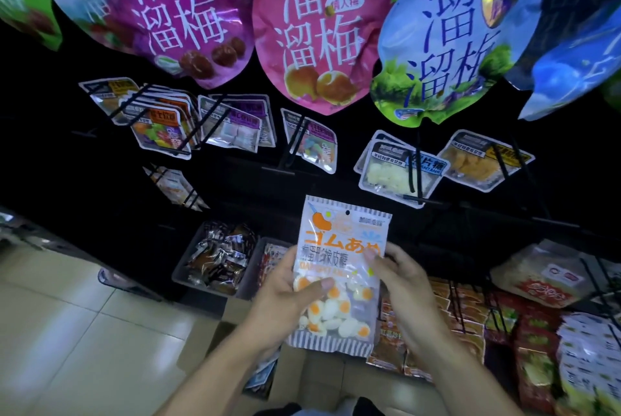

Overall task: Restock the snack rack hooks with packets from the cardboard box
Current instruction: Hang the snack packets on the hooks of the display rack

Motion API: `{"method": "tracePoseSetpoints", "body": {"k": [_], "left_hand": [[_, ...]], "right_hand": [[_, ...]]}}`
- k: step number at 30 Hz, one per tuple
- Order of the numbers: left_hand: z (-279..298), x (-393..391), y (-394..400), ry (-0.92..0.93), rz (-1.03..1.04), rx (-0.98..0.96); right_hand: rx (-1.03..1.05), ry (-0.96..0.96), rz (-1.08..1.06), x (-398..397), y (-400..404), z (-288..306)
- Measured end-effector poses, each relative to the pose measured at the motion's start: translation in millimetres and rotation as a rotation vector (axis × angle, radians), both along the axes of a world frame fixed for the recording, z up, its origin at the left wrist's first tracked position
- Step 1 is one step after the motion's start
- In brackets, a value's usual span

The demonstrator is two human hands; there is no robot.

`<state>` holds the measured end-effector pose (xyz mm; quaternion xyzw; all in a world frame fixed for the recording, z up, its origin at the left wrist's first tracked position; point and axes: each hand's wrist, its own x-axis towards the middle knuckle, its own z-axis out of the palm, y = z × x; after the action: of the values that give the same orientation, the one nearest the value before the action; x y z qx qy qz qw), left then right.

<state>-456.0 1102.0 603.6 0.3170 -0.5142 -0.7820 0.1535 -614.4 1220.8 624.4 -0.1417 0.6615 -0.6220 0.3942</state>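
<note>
I hold a clear-and-white egg-candy packet (339,268) upright in front of the black snack rack (336,187). My left hand (289,291) grips its left edge, thumb across the front over the candies. My right hand (403,284) pinches its right edge, thumb on the front. The packet's hang hole sits at its top, below a black hook (289,147) that carries a small packet. The cardboard box (208,341) lies below my arms, mostly hidden by them, with a few packets showing inside.
Large plum bags in purple (174,9), pink (312,29) and blue (447,42) hang overhead. Small packets fill the middle hooks. A grey bin (215,257) of wrapped snacks sits low left, red packets (470,315) low right. Tiled floor (67,331) lies to the left.
</note>
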Motion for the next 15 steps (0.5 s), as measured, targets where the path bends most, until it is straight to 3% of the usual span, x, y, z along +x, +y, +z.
{"method": "tracePoseSetpoints", "body": {"k": [9, 15], "left_hand": [[-46, 39, -25, -0.110, -0.034, 0.102], [-86, 111, -51, -0.180, 0.130, 0.176]], "right_hand": [[0.080, 0.099, 0.142, 31, -40, -6], [0.177, 0.239, 0.382, 78, -103, -37]]}}
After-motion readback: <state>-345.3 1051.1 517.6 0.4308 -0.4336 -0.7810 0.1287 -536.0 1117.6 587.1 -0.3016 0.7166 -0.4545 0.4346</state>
